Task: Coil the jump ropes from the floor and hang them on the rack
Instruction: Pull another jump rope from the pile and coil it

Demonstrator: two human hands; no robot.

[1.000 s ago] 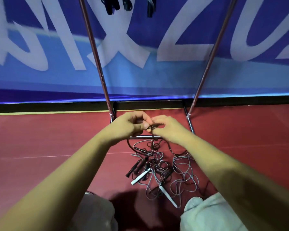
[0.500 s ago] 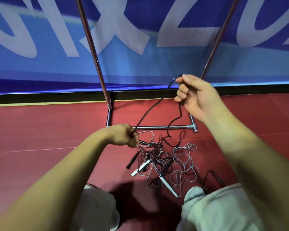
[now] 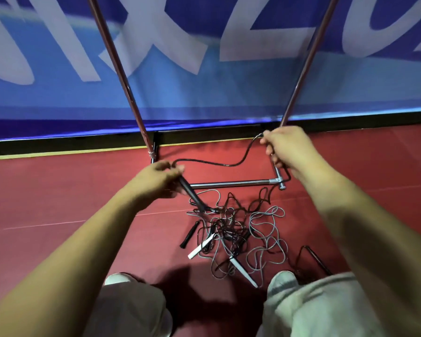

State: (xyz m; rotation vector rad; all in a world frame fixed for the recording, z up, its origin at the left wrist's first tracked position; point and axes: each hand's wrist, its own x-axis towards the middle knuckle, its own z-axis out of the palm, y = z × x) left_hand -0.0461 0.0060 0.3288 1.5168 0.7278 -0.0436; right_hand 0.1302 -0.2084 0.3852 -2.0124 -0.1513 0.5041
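Note:
My left hand (image 3: 158, 181) grips a black jump-rope handle (image 3: 192, 195) that slants down toward the floor. The black cord (image 3: 219, 164) runs from that hand in a slack curve to my right hand (image 3: 287, 148), which pinches it higher and to the right. From my right hand the cord drops to a tangled pile of ropes (image 3: 236, 229) on the red floor, black and grey cords with white handles (image 3: 201, 248) and a black handle (image 3: 188, 234). The metal rack (image 3: 231, 184) stands just behind the pile.
The rack's two slanting poles (image 3: 118, 64) rise out of the top of the view in front of a blue banner (image 3: 204, 88). My knees and white shoes (image 3: 118, 279) fill the bottom edge. Another black cord (image 3: 312, 257) lies by my right knee.
My hands went from touching each other to wide apart. The right hand pulled the black cord up and right, then came down lower; the left hand now holds the handle clear of the pile.

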